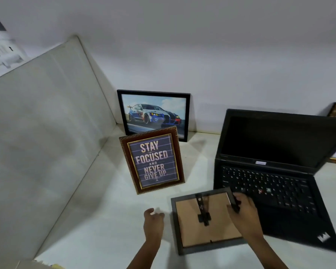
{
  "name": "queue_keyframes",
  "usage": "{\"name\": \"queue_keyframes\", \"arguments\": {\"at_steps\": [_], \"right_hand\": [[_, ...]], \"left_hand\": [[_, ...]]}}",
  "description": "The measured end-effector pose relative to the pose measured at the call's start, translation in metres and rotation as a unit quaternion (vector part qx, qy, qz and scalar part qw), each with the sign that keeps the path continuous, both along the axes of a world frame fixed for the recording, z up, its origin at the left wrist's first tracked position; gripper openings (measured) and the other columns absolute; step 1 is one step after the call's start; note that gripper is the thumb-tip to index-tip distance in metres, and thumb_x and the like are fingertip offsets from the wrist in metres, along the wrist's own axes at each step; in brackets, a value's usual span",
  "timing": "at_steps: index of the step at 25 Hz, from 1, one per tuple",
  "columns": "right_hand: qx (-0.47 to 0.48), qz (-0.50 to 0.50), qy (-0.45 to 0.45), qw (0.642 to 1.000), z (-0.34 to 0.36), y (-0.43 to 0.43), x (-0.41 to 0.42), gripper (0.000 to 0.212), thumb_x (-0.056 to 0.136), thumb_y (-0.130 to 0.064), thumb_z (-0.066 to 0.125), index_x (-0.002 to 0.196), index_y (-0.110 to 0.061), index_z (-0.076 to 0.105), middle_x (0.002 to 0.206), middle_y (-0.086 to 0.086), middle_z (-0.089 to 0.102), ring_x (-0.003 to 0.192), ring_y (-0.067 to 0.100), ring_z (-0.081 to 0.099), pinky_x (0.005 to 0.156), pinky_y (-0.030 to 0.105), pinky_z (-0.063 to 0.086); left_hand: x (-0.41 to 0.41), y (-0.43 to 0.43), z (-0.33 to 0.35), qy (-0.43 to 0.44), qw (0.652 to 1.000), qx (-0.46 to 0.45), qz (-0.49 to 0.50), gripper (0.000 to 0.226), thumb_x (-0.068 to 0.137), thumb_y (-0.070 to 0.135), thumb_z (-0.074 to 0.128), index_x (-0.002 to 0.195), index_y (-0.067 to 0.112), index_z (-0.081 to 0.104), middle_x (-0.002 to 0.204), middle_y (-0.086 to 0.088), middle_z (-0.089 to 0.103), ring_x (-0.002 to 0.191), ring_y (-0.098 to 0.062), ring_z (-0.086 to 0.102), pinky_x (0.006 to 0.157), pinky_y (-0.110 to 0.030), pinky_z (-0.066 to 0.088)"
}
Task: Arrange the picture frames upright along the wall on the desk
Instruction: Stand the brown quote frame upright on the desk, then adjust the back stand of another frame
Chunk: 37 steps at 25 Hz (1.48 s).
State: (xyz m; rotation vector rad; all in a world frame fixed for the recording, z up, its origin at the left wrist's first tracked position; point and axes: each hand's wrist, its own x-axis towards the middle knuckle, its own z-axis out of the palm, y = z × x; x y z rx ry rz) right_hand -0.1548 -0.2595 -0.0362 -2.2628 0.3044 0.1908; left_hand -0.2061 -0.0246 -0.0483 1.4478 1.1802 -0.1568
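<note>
On the pale surface, a brown motto frame stands upright at 12 o'clock from the left hand, which hovers released. A black car frame leans on the wall behind. The right hand grasps what seems the right edge of a face-down grey frame, beside the laptop.

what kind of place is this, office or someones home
Probably a desk cubicle or home study corner; I can't tell which. An open black laptop sits on a pale desk boxed in by a side partition panel, with framed pictures like the car print leaning on the wall.
</note>
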Motion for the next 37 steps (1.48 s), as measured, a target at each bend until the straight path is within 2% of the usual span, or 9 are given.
{"name": "queue_keyframes", "arguments": {"at_steps": [4,9,14,18,22,25,29,31,37], "right_hand": [[-0.036,-0.004,0.115,0.993,-0.018,-0.017,-0.03,0.051,0.077,-0.024,0.064,0.124,-0.015,0.045,0.124,0.019,0.045,0.112,0.036,0.045,0.095,0.042,0.041],[0.083,-0.041,0.185,0.978,-0.011,-0.043,-0.047,0.05,0.073,-0.02,0.067,0.119,-0.013,0.048,0.113,0.012,0.059,0.098,0.025,0.053,0.084,0.034,0.044],[0.166,-0.064,0.056,0.982,0.029,-0.115,-0.076,0.057,0.077,-0.032,0.067,0.127,-0.019,0.044,0.122,-0.004,0.055,0.116,0.018,0.049,0.102,0.037,0.039],[0.191,0.007,0.005,0.982,0.07,-0.203,-0.094,0.082,0.048,-0.067,0.071,0.118,-0.031,0.051,0.126,-0.007,0.051,0.108,0.009,0.052,0.078,0.015,0.045],[0.06,-0.075,-0.087,0.992,0.087,-0.313,-0.105,0.052,0.049,-0.035,0.086,0.092,-0.05,0.061,0.086,-0.004,0.071,0.074,0.004,0.06,0.056,0.01,0.044],[0.038,-0.198,-0.181,0.963,0.077,-0.383,-0.094,0.042,0.073,-0.007,0.07,0.062,-0.047,0.06,0.048,-0.001,0.049,0.052,0.011,0.045,0.045,0.013,0.032],[0.043,-0.285,-0.191,0.938,0.045,-0.459,-0.071,0.034,0.08,-0.006,0.064,0.06,-0.032,0.055,0.062,0.008,0.048,0.067,0.025,0.048,0.055,0.015,0.03],[0.089,-0.316,-0.206,0.922,0.03,-0.488,-0.06,0.015,0.083,-0.014,0.059,0.069,-0.021,0.059,0.076,0.018,0.058,0.079,0.036,0.054,0.061,0.021,0.039],[0.23,-0.337,-0.163,0.898,-0.002,-0.525,-0.043,0.012,0.089,-0.007,0.049,0.093,-0.006,0.06,0.089,0.016,0.065,0.072,0.023,0.062,0.051,0.012,0.049]], "left_hand": [[-0.014,-0.03,-0.02,0.057,0.984,-0.067,-0.154,0.025,0.063,0.023,0.068,0.082,0.008,0.062,0.091,-0.018,0.068,0.091,-0.034,0.062,0.086,-0.037,0.052],[-0.006,-0.052,0.021,-0.003,0.978,-0.116,-0.172,0.023,0.086,0.013,0.055,0.107,0.006,0.055,0.109,-0.019,0.062,0.099,-0.034,0.058,0.087,-0.045,0.051],[0.031,-0.114,0.069,-0.033,0.944,-0.208,-0.253,0.023,0.09,0.027,0.052,0.102,0.009,0.058,0.095,-0.015,0.067,0.088,-0.031,0.063,0.065,-0.037,0.053],[0.067,-0.192,0.084,-0.012,0.924,-0.254,-0.285,0.031,0.085,0.02,0.058,0.11,0.002,0.057,0.094,-0.017,0.065,0.088,-0.031,0.061,0.067,-0.039,0.052],[0.081,-0.3,0.108,0.003,0.883,-0.345,-0.319,0.036,0.085,0.031,0.049,0.092,-0.002,0.06,0.092,-0.016,0.061,0.088,-0.029,0.056,0.075,-0.039,0.042],[0.08,-0.377,0.115,-0.03,0.852,-0.427,-0.3,0.066,0.074,0.048,0.053,0.111,-0.007,0.055,0.113,-0.022,0.057,0.106,-0.032,0.053,0.085,-0.037,0.043],[0.086,-0.454,0.098,-0.115,0.843,-0.46,-0.255,0.068,0.074,0.053,0.047,0.128,0.012,0.049,0.143,-0.015,0.041,0.132,-0.024,0.037,0.112,-0.035,0.019],[0.094,-0.487,0.092,-0.137,0.838,-0.448,-0.28,0.062,0.079,0.053,0.039,0.129,0.017,0.047,0.137,-0.013,0.047,0.123,-0.022,0.042,0.11,-0.037,0.02],[0.125,-0.539,0.077,-0.128,0.821,-0.37,-0.415,0.038,0.089,0.047,0.026,0.113,0.03,0.051,0.119,0.005,0.054,0.114,-0.012,0.043,0.105,-0.046,0.021]]}}
